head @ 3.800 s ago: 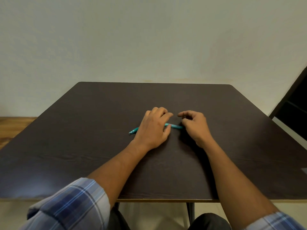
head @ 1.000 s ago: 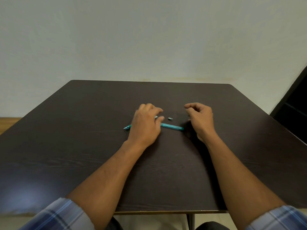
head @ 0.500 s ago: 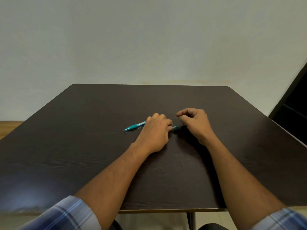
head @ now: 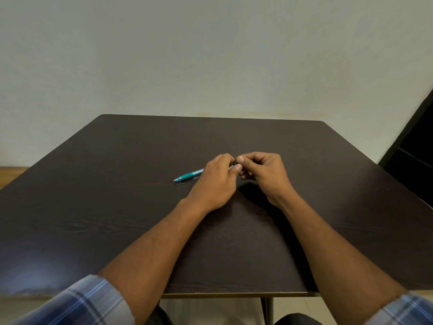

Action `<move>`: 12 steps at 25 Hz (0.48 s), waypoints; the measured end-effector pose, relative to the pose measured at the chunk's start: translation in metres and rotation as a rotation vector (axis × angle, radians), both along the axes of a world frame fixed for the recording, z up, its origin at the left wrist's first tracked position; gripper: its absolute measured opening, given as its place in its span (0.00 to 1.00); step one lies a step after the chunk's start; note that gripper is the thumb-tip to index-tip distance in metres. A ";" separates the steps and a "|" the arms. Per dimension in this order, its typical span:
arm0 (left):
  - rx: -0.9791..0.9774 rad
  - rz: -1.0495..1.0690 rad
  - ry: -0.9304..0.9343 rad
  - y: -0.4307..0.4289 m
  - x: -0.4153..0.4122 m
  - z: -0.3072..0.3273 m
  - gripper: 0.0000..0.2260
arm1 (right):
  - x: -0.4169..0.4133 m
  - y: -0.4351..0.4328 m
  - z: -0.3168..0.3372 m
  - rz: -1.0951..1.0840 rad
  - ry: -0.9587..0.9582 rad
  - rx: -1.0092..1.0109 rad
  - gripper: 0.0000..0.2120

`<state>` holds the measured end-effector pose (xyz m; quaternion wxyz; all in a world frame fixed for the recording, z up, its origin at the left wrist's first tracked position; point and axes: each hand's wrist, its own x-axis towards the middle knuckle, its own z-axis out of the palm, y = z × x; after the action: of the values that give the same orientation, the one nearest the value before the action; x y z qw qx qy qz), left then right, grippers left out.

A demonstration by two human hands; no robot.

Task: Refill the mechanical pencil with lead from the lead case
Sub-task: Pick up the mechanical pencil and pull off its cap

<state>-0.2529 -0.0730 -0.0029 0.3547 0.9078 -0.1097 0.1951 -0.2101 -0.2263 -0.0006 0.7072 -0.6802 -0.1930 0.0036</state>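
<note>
the dark table has free room out to its edges. the right hand has come over, pinching a small dark bit beside the left hand, which grips the teal pencil mid-table.

Pretty bare room tbh: plain off-white painted wall behind a dark brown wood-grain square table with rounded corners. Strip of light wooden floor on the left, tall black panel on the right, soft glare on the table's near-left corner.
</note>
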 end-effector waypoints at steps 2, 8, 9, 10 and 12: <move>0.003 0.022 -0.025 0.000 0.000 0.001 0.08 | 0.000 0.004 0.000 -0.021 0.020 0.032 0.07; -0.037 0.065 -0.044 0.000 0.001 0.002 0.08 | -0.001 0.012 -0.005 -0.036 0.109 0.110 0.07; -0.035 0.071 -0.039 -0.001 0.001 0.002 0.08 | -0.001 0.013 -0.005 -0.065 0.118 0.125 0.07; -0.032 0.071 -0.035 -0.001 0.001 0.002 0.08 | 0.001 0.012 -0.006 -0.107 0.145 0.172 0.07; -0.039 0.057 -0.033 0.001 0.001 0.002 0.07 | 0.005 0.006 -0.003 -0.139 0.237 0.265 0.08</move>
<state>-0.2520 -0.0724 -0.0009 0.3647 0.9001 -0.0858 0.2223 -0.2047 -0.2207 -0.0038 0.8069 -0.5876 -0.0598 0.0093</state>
